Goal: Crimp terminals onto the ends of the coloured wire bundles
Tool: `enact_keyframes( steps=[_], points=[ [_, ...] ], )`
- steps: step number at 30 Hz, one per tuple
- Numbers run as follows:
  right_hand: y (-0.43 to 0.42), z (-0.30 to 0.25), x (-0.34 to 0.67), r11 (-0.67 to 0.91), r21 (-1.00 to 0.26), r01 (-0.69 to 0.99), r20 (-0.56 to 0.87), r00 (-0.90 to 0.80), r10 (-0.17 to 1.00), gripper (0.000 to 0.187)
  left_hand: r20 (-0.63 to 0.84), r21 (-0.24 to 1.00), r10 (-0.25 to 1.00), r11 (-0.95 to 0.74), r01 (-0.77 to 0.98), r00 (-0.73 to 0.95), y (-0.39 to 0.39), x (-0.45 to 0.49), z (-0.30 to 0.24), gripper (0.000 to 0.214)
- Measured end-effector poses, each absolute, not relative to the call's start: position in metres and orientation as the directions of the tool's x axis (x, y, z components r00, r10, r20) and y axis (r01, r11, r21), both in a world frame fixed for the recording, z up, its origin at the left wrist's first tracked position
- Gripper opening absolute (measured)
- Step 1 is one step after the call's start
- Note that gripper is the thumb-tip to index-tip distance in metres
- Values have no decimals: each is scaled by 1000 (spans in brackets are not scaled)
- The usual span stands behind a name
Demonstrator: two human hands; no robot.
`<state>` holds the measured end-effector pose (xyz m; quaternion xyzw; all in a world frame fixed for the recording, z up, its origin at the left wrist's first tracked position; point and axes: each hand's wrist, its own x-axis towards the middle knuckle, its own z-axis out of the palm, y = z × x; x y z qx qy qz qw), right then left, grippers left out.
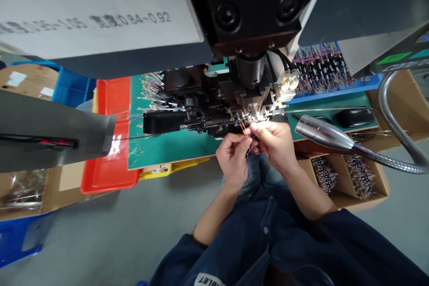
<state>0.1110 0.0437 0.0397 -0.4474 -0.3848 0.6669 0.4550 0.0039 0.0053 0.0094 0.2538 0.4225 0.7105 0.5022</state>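
Left hand: raised in front of the press tooling; fingers closed, thumb against fingertips, pinching the thin wires.
Right hand: just beside the left hand, nearer the tooling; fingers closed, thumb and forefinger gripping the same wires toward their upper ends.
Wires: located between the two hands, orange ends directed up at the tooling, darker lengths hanging below the left hand; exact contact with the tooling cannot be determined.
Terminal strip: runs from the left into the tooling.
Tabletop: green surface beneath the press; loose wires lie at its left part.
Red tray: at the left end of the tabletop.
Blue tray: behind and to the right, carrying rows of wire bundles.
Lamp: metal head on a flexible neck, right of the right hand.
Cardboard box: below the lamp, divided, further wire bundles inside.
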Motion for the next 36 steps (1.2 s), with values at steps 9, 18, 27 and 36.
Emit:
enact_keyframes(
  steps=[9, 18, 27, 36],
  points=[
    [45, 40, 114, -231, -947, -225, -180, -226, 957, 35, -22, 873, 948, -136, -468, -317, 3, 1, 8, 31],
    [44, 42, 114, -221, -953, -210, -185, -179, 966, 38, -39, 879, 953, -110, -464, -300, 2, 1, 7, 37],
    [44, 40, 113, -306, -912, -274, -258, -196, 946, 37, -34, 875, 932, -146, -461, -360, 4, 3, 10, 36],
    [44, 42, 112, -299, -924, -236, -259, -185, 948, 41, -44, 878, 934, -134, -460, -356, 4, 2, 12, 36]
  ],
)
